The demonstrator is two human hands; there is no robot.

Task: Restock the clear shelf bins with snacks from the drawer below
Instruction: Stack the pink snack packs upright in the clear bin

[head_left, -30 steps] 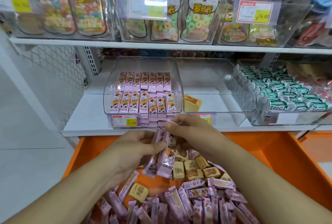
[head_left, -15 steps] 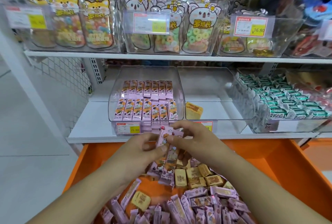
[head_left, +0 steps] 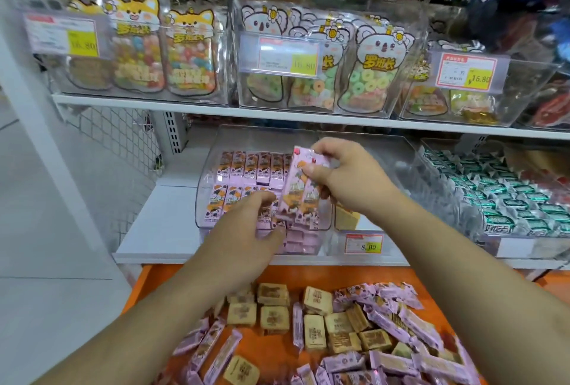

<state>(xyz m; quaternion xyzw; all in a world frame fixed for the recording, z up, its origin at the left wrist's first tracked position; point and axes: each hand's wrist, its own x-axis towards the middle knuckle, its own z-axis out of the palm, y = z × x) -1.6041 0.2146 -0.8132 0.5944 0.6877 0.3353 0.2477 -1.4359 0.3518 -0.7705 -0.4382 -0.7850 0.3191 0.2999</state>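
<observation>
The right hand (head_left: pixel 348 178) pinched a small stack of pink snack bars (head_left: pixel 300 190) near their top end, thumb on the printed face and fingers curled behind, holding them upright over the front right part of the clear bin (head_left: pixel 216 150) on the lower shelf (head_left: pixel 154 230). The left hand (head_left: pixel 246 227) reached in beside them with loosely bent fingers at the bars' lower ends and the bin's front edge; whether it actually gripped a wrapper could not be told, as the fingertips were hidden among the packets.

These bars looked light, slim and fairly stiff inside glossy film, so they would probably slide against each other and fan out if squeezed at one end only. A firmer hold would likely be across the middle of the stack, both flat faces pressed, with the other hand squaring the bottoms.

The bin already held two neat rows. More pink bars and tan square biscuits (head_left: pixel 274 316) lay loose in the orange drawer (head_left: pixel 339 275) below the shelf's front edge. The neighbouring bin (head_left: pixel 370 150) was almost bare.
</observation>
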